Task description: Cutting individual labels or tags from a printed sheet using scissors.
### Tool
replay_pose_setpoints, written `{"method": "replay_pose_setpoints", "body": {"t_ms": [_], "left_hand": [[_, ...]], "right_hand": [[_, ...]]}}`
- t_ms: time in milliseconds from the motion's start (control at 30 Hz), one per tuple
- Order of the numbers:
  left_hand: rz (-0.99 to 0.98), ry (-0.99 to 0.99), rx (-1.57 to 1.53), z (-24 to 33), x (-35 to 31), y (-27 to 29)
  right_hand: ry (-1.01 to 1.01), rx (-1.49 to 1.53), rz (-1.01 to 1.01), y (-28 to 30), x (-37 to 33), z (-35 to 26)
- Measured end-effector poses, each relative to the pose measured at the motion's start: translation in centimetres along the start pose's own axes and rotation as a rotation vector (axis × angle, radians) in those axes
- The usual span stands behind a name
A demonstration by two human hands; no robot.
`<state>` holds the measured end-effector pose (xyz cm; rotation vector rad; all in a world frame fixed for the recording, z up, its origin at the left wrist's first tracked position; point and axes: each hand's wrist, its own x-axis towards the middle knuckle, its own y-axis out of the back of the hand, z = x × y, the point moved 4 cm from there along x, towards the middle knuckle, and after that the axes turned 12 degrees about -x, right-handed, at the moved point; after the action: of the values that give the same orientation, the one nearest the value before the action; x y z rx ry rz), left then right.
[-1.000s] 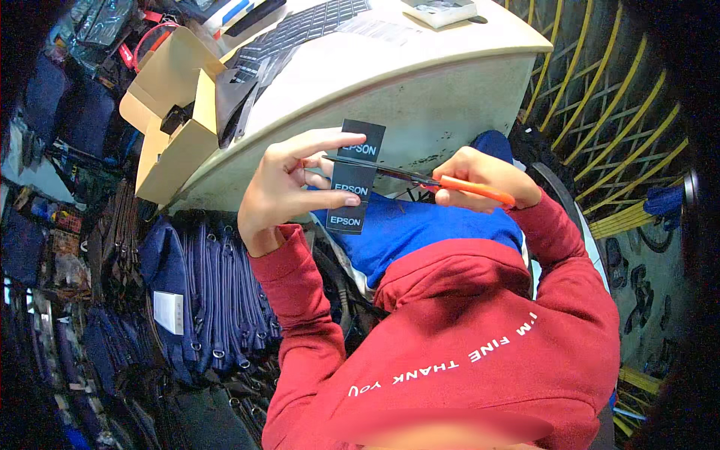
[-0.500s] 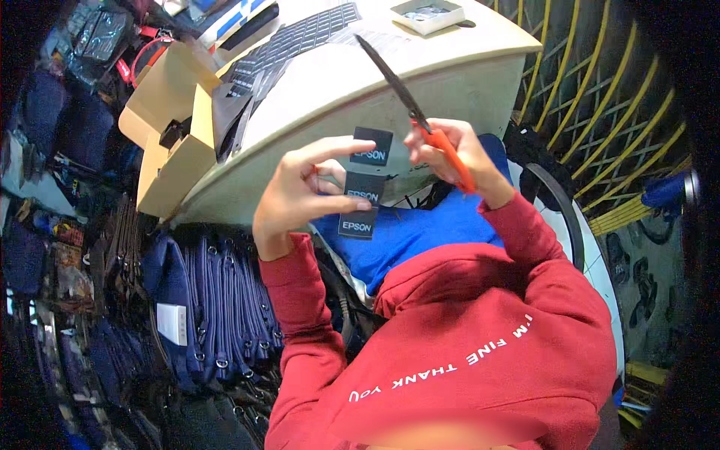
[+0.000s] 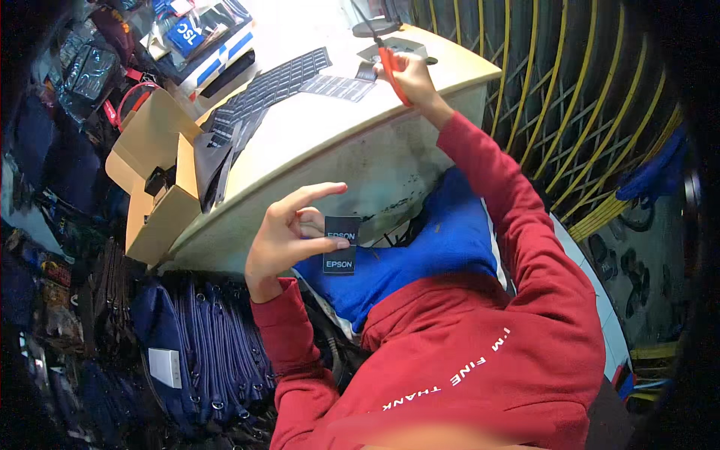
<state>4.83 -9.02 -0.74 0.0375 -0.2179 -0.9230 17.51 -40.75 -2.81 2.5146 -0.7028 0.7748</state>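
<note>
My left hand [image 3: 279, 241] pinches a short strip of black woven labels [image 3: 340, 262] with pale lettering between thumb and curled fingers, index finger stretched out above. It hangs in front of the table, over my blue-clad lap. Over the table's far right part, my right hand [image 3: 414, 77] is wrapped round a pair of scissors [image 3: 393, 78] with orange handles, the dark blades pointing up and away. By its fingertips is a small dark piece [image 3: 366, 71], seemingly a single label. Just beyond lies a small white open box [image 3: 384, 49] with dark pieces in it.
On the white table [image 3: 289, 112] lie sheets of dark labels [image 3: 281, 84]. An open cardboard box [image 3: 169, 180] stands at its left edge. Navy straps or bags with metal rings [image 3: 214, 337] are piled at lower left. A folding lattice gate [image 3: 525, 82] runs along the right.
My right hand has moved from beside the strip up to the small white box, carrying the scissors. The top label is off the strip in my left hand, which now appears lower.
</note>
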Motion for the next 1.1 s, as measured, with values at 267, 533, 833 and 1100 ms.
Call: {"method": "replay_pose_setpoints", "body": {"t_ms": [267,533,833,1100], "left_hand": [[0.004,0.004,-0.031,-0.1,-0.2,0.4],[0.275,-0.126,-0.046,-0.4,0.3,1.6],[0.268,-0.211,0.008,-0.1,0.6,1.3],[0.375,-0.239,-0.177,0.7,0.4,-0.6]], "right_hand": [[-0.092,-0.511,0.230,2.4,7.8,6.0],[-0.060,0.141,-0.135,-1.7,-5.2,-1.8],[-0.136,0.635,-0.600,-4.5,-16.8,-12.5],[-0.137,0.622,-0.338,-4.9,-16.2,-13.5]]}}
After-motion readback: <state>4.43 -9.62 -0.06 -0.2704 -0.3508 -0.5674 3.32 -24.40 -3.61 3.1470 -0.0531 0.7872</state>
